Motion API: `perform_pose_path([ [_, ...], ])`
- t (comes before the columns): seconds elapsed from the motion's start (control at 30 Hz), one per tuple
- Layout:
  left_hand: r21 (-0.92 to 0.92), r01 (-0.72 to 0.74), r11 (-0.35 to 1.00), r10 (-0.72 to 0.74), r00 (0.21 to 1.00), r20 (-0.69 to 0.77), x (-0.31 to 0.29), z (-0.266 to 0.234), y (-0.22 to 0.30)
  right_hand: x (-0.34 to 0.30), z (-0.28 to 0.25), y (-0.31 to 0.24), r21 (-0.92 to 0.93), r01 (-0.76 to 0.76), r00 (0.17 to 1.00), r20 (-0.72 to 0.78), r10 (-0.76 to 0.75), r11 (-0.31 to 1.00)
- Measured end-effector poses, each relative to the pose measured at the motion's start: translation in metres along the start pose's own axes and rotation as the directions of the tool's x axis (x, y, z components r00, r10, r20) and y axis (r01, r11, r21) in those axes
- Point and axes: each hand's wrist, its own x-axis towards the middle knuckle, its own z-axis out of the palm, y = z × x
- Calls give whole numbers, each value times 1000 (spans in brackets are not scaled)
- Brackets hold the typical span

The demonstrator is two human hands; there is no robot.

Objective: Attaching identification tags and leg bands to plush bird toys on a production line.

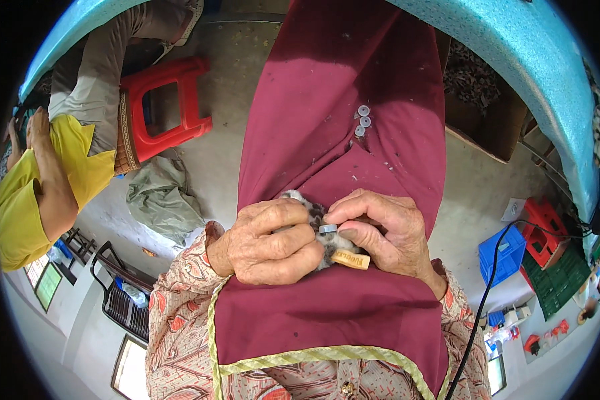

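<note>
A small grey-and-white furry plush piece (319,212) is held above my lap, partly hidden by my fingers. My left hand (271,243) is closed around it with the fingers curled in. On the plush sits a small grey plastic disc (328,229). My right hand (388,230) pinches at this disc with thumb and forefinger, the other fingers bent. A tan fabric tag (351,259) sticks out from the plush below my right thumb. Several pale translucent plastic washers (362,121) rest on the maroon apron (340,160) over my lap.
A blue table edge (513,40) curves across the front and right. To the left, a person in a yellow top (60,180) sits by a red stool (163,113). A cardboard box (480,127) with scraps, a blue crate (501,257) and a black cable (485,293) are at right.
</note>
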Motion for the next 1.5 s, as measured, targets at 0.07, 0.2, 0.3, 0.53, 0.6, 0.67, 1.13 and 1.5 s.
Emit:
perform_pose_path([
  [0.07,33,-11,999,11,1000,10,-1,0,1,-2,0,2,4,2,1000,-6,-2,1000],
  [0.2,96,-54,994,56,998,-18,-3,2,2,-2,0,0,-37,34,998,51,-32,999],
  [0.3,79,-49,996,49,999,1,-5,1,4,0,0,-1,-30,-11,997,70,13,999],
  [0.53,130,-147,981,153,987,-39,-5,4,0,6,3,5,-61,-50,993,108,56,997],
  [0.6,130,-156,979,162,986,-35,-6,5,0,4,4,6,-58,-54,994,93,59,997],
  [0.67,131,-166,977,171,985,-32,-7,5,0,4,5,5,-56,-58,995,78,62,997],
  [1.13,165,-182,969,200,975,-99,-13,9,0,-5,7,-2,-144,70,998,3,-70,987],
  [1.5,39,-145,989,150,967,-205,-18,13,-6,-8,16,-12,-232,54,996,-56,-69,971],
])
